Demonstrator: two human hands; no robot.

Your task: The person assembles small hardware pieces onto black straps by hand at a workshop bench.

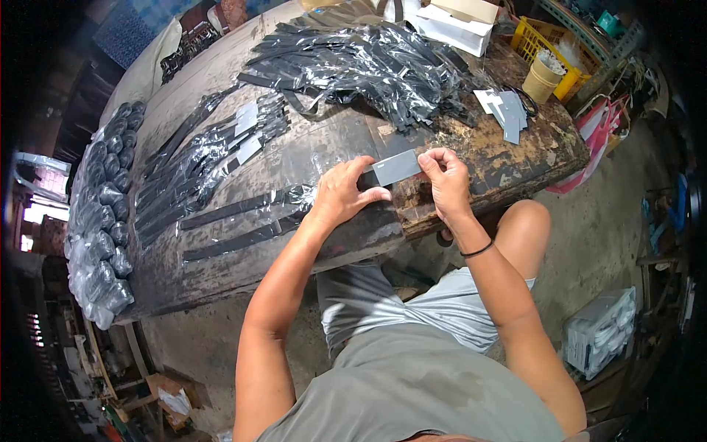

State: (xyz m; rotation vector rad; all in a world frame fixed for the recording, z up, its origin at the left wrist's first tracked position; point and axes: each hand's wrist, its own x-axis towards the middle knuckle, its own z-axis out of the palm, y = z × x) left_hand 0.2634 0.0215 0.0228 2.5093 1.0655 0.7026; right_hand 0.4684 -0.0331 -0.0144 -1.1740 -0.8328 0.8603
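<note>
My left hand (341,190) and right hand (446,180) pinch a grey card (397,168) at opposite ends — above the table (379,207), near the large pile of black strips (353,66).

Worn bench (545,152) under wrapped black strips (361,66)

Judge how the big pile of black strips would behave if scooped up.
The pile of black strips would probably sag, since several strips bend over one another. Shiny clear wrapping probably makes it slippery. Lying loose and criss-crossed, the strips might slide apart rather than lift as one.
</note>
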